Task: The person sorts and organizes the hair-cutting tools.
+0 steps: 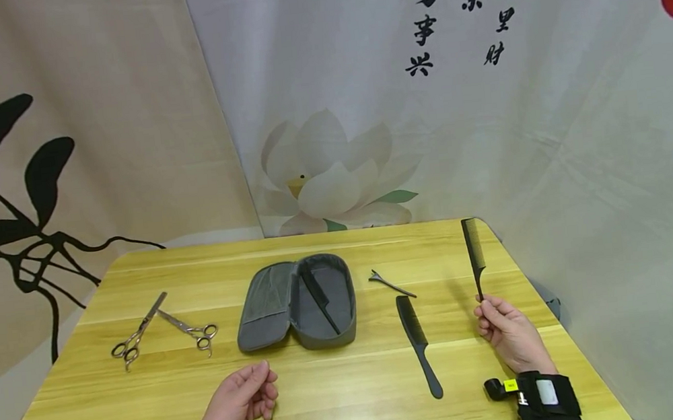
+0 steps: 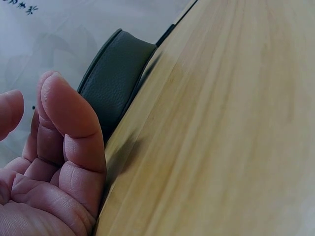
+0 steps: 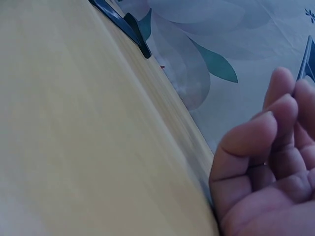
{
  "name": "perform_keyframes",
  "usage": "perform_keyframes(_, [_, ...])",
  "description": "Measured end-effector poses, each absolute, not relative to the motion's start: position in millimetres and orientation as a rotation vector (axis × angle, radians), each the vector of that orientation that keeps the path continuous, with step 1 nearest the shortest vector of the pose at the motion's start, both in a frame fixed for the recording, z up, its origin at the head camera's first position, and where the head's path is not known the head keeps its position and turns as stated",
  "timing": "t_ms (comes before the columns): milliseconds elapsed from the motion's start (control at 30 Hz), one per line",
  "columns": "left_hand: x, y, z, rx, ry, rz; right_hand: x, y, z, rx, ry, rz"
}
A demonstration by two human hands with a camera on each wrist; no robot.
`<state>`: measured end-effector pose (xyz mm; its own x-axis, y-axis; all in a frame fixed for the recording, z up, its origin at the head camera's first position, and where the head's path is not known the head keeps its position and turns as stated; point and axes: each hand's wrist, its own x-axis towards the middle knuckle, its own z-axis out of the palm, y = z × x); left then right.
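Observation:
My right hand (image 1: 511, 335) pinches the thin tail of a black tail comb (image 1: 473, 251) between thumb and fingers, its teeth end pointing up and away. Only a sliver of that comb (image 3: 310, 59) shows in the right wrist view. My left hand (image 1: 237, 403) holds nothing, its fingers loosely curled, near the front of an open grey zip case (image 1: 354, 316). Inside the case lies a second black tail comb (image 1: 315, 288). A wide black handled comb (image 1: 418, 344) lies between the case and my right hand, with a dark hair clip (image 1: 392, 283) just behind it.
On the left of the wooden table (image 1: 356, 411) lie thinning scissors (image 1: 140, 332) and a second pair of scissors (image 1: 188, 329), close together. A printed cloth (image 1: 326, 103) hangs behind the table's far edge.

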<state>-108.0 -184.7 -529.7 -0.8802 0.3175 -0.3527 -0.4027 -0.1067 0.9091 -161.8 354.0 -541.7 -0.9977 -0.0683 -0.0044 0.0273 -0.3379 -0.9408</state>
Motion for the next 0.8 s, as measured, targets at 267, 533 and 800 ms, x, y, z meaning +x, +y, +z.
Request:
perform_keyframes(267, [-107.3,-184.3,-529.3,-0.098,1.703,2.036,-162.7,346.0,-539.5,-0.069,1.798,-2.467])
perform_keyframes(533, [-107.2,-184.0,-529.4,-0.095,1.713,2.027,-160.9,342.4,-538.5,-0.066,1.784,-2.454])
perform_keyframes(800, [-107.3,-183.9,-528.7,-0.088,1.711,2.026,-160.2,339.3,-536.0,-0.052,1.812,-2.431])
